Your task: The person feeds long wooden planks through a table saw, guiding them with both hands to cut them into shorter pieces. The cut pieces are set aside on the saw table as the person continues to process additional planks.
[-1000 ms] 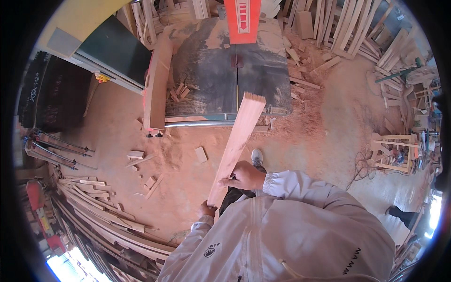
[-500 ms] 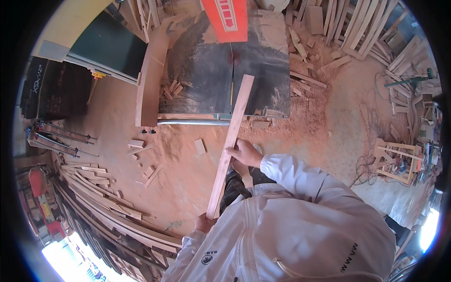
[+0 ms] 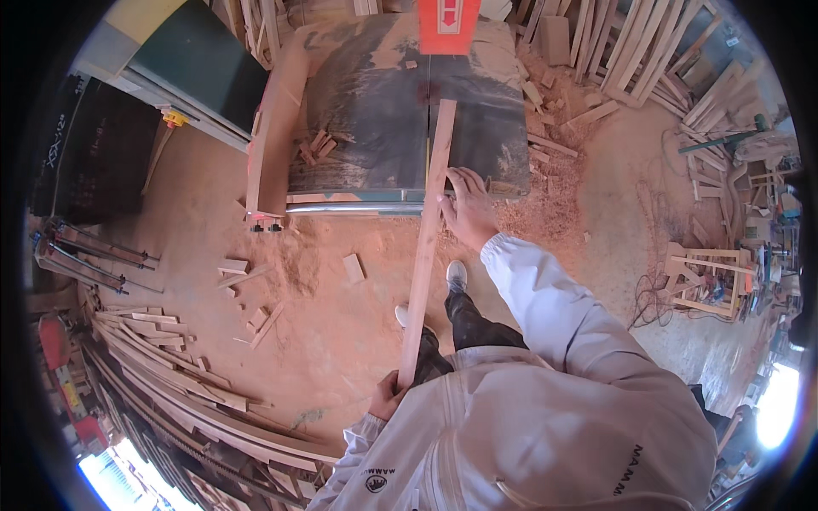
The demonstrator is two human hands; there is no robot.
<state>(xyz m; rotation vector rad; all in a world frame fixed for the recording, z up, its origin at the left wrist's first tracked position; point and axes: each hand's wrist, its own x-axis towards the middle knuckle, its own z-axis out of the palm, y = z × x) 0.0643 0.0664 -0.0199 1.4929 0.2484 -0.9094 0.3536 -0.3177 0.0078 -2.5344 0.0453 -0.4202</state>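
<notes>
A long, pale wooden strip (image 3: 423,281) slopes from my body up onto the dark, dusty saw table (image 3: 366,111). Its far end lies beside the slot, short of the orange-red guard (image 3: 447,30). My left hand (image 3: 388,395) is closed around the near end, close to my jacket. At the table's front edge, my right hand (image 3: 469,207) holds the strip from its right side, thumb against the wood and fingers curved beside it. A tall wooden fence (image 3: 277,136) stands along the table's left side.
Small offcuts (image 3: 318,146) lie on the table by the fence. More scraps (image 3: 353,268) and sawdust cover the floor in front. Long boards (image 3: 213,400) are piled at lower left; lumber (image 3: 652,51) leans at the back right. A wooden frame (image 3: 711,281) and cables stand at right.
The strip has moved forward over the table, its far end closer to the guard. My right hand has shifted forward to the table edge; my left still grips the near end.
</notes>
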